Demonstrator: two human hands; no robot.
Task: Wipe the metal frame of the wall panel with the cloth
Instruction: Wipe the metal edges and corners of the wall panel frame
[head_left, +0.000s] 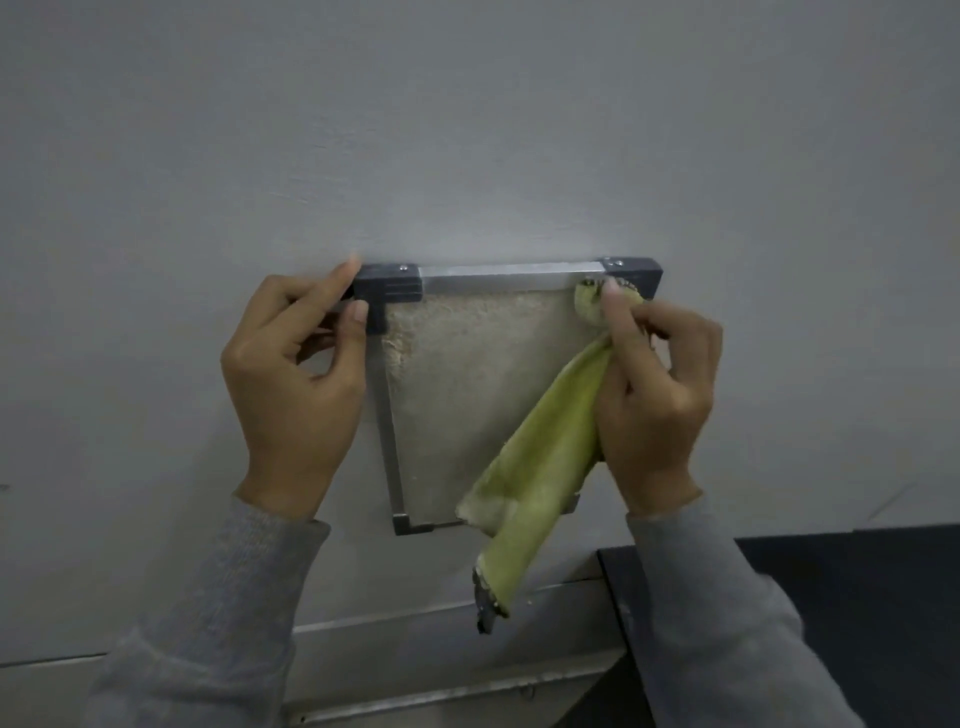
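Observation:
A small wall panel (478, 395) with a rough beige face hangs on the grey wall, edged by a metal frame (498, 275) with dark corner brackets. My left hand (296, 384) pinches the top-left bracket (387, 288) between thumb and fingers. My right hand (654, 384) grips a green cloth (540, 467) and presses a bunched part of it against the top bar beside the top-right bracket (636, 270). The remainder of the cloth hangs down over the panel's lower right corner and hides the frame there.
A dark cabinet or box (857, 582) stands at the lower right, its edge close under my right forearm. Below the panel, pale metal ledges (441, 618) run along the wall. Bare grey wall (467, 130) surrounds the panel above and to the left.

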